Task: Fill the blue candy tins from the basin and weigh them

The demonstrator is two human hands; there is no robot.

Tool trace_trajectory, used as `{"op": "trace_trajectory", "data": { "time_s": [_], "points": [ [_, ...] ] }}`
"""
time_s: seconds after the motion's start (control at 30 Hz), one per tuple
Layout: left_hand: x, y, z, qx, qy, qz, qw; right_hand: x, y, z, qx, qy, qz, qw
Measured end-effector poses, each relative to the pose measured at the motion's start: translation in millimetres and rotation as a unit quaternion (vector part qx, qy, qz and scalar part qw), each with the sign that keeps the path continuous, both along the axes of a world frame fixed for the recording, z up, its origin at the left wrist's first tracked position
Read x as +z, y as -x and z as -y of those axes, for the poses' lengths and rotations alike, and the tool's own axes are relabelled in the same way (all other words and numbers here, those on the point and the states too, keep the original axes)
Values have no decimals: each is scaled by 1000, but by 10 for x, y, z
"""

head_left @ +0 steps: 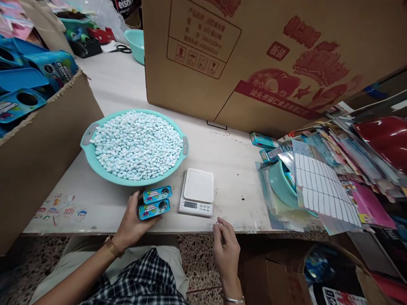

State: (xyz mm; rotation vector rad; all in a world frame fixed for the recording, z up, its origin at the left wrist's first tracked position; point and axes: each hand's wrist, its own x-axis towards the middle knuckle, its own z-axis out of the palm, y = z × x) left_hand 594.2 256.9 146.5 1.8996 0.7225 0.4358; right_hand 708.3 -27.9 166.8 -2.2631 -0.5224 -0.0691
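My left hand (136,222) grips two small blue candy boxes (155,207) side by side, thumb and fingers around their outer sides. Each box has a dark round window with pale pieces behind it. Just beyond them is a turquoise basin (131,182) heaped with pale blue and white candies (140,146). A white digital scale (198,192) with nothing on its plate stands right of the boxes. At the table's front edge, my right hand (227,244) is closed, its thumb near the curled fingertips; whatever it may hold is hidden.
A cardboard box (67,116) of blue cartons (21,101) stands at left. One large carton (192,90) blocks the back. To the right are a sticker sheet (325,188), a small turquoise bowl (279,186) and packaging. An open carton (279,284) sits below the table's right side.
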Motion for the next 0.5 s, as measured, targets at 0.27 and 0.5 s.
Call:
{"op": "trace_trajectory", "data": {
  "time_s": [0.27,0.5],
  "points": [
    [83,-79,15,-42,98,3,994,17,-2,-202,76,-18,-18,997],
    [39,-126,-14,-60,114,14,992,-569,159,338,-295,-109,-135,939]
  ]
}}
